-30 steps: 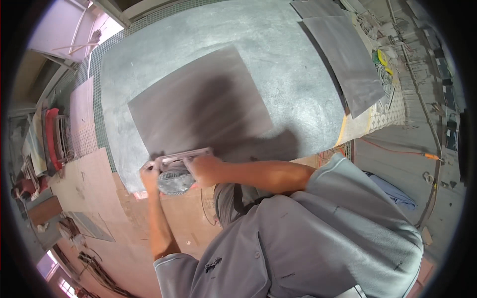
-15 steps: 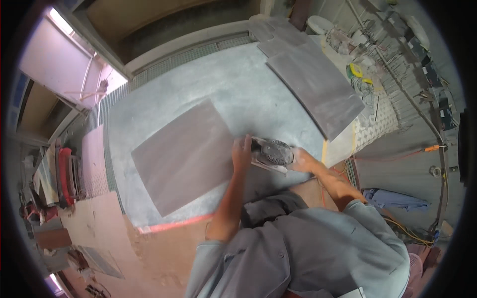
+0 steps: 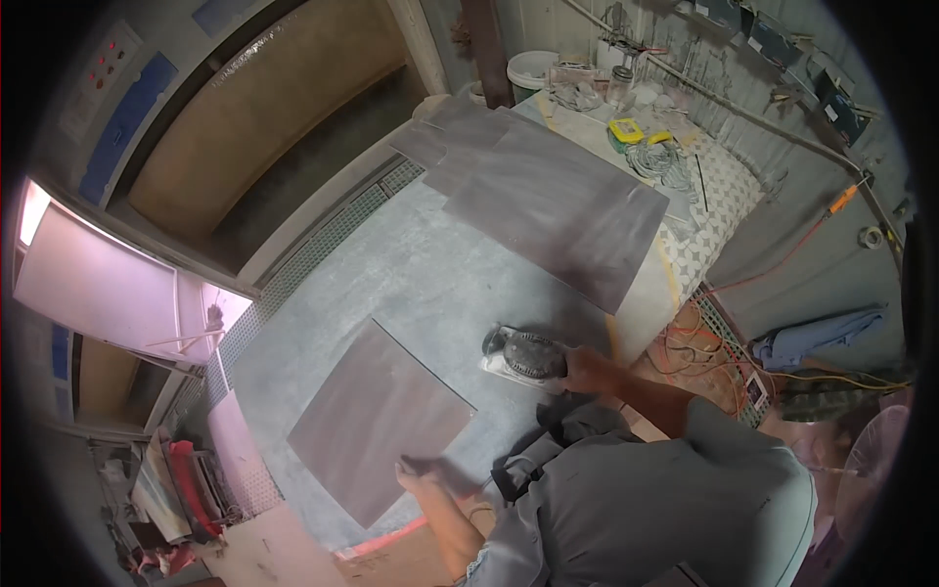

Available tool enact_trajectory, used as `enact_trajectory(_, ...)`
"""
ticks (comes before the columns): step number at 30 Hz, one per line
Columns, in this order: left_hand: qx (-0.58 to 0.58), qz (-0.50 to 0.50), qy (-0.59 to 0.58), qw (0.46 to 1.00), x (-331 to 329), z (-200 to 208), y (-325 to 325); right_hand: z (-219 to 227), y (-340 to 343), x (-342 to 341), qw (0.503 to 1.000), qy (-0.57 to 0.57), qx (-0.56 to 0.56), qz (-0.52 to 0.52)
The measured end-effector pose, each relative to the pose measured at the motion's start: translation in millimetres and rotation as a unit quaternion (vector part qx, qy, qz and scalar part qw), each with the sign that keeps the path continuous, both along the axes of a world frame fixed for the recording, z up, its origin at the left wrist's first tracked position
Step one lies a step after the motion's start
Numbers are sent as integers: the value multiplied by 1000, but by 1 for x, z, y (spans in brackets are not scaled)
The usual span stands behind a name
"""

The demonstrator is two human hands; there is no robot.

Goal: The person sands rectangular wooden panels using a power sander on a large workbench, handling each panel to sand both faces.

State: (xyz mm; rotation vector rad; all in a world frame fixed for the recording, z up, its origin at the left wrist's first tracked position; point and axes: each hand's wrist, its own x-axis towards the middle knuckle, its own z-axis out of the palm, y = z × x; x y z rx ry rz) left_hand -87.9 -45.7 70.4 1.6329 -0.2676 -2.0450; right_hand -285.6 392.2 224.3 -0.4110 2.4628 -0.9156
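Note:
My right hand (image 3: 587,372) is wrapped round the rear end of a dusty sander (image 3: 528,355), which rests on the blue-grey tabletop (image 3: 342,284). At the near right edge of a flat grey panel (image 3: 381,421) is my left hand (image 3: 421,478), its fingers closed on that edge; the fingers' undersides are hidden. A gap of bare tabletop lies between this panel and the sander. More grey panels (image 3: 567,210) lie overlapping along the table's far right side.
Beyond the stacked panels, a patterned surface (image 3: 719,215) carries a yellow object (image 3: 626,130), a jar (image 3: 619,86) and rags. A white bucket (image 3: 533,70) stands behind. Orange and yellow cords (image 3: 694,342) tangle on the floor at right, near a blue cloth (image 3: 822,338).
My left hand has left the sander's front and come down to the single panel's near edge. My right hand keeps its hold on the sander. The whole view has swung round.

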Motion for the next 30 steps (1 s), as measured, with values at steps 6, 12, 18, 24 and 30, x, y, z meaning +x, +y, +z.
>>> enact_trajectory(6, -57, -92, 133, 985, 9, 86, -38, -5, -4, -8, 997, 52, -52, 37)
enact_trajectory(12, -195, -71, 184, 961, -33, 148, -66, 12, -20, -21, 989, -8, -82, 125)
enact_trajectory(18, -222, -168, 225, 934, -83, 208, -9, -5, -25, -30, 954, -41, -297, 12)
enact_trajectory(24, -194, -352, 254, 880, -210, 268, 106, 42, -30, -78, 542, -357, -701, -295)
enact_trajectory(30, -38, -501, 271, 821, -347, 174, 200, 50, 45, -101, 610, -200, -532, -553)
